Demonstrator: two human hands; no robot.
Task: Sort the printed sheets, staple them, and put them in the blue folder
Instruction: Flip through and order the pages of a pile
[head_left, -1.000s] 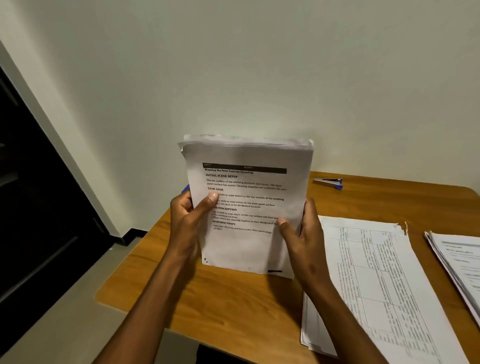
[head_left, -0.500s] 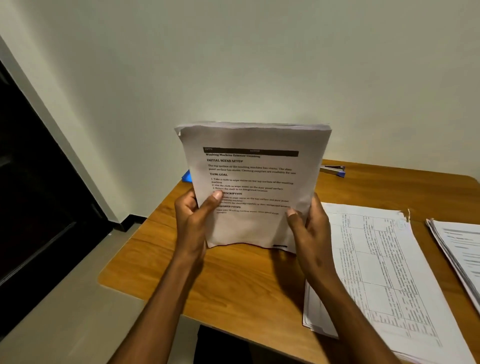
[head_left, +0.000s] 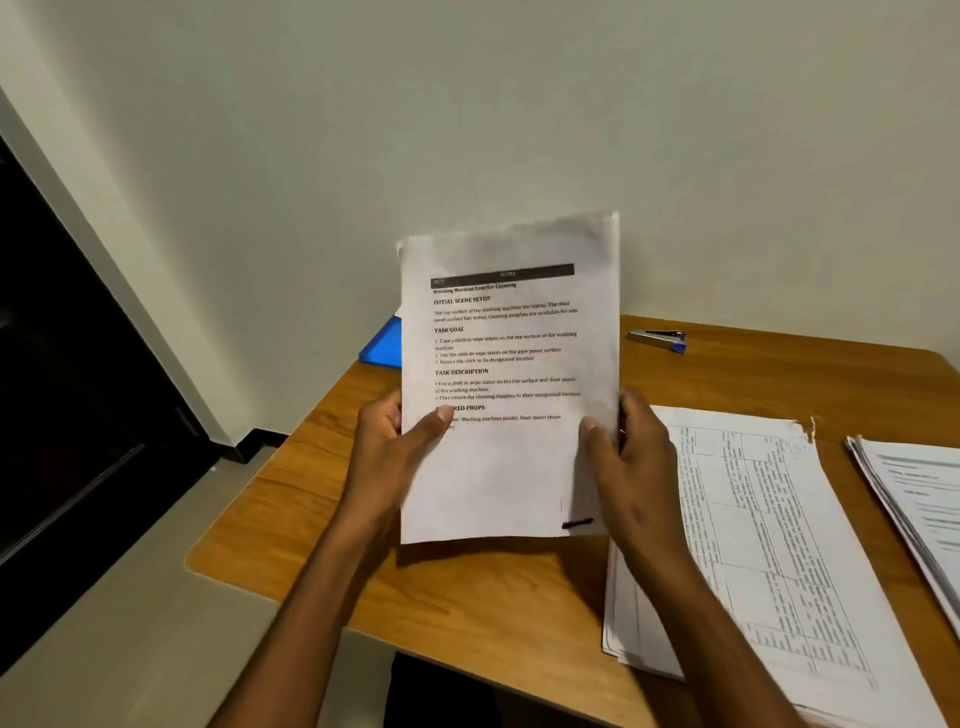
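I hold a stack of printed sheets (head_left: 509, 374) upright over the wooden desk (head_left: 467, 587), its lower edge near the desk top. My left hand (head_left: 387, 457) grips its left edge with the thumb on the front page. My right hand (head_left: 631, 467) grips its right edge. Behind the stack, at the desk's far left corner, a blue folder (head_left: 383, 345) shows in part. A silver stapler (head_left: 657, 340) with a blue end lies at the back of the desk, right of the stack.
A pile of sheets with printed tables (head_left: 769, 545) lies flat on the desk under my right forearm. Another pile of printed pages (head_left: 919, 504) lies at the right edge. A pale wall (head_left: 519, 130) stands behind the desk, a dark doorway (head_left: 62, 389) on the left.
The stack has been squared up: its top edges, ragged a second ago, now line up. The sheets stand more upright and taller in view, and both hands hold the side edges higher.
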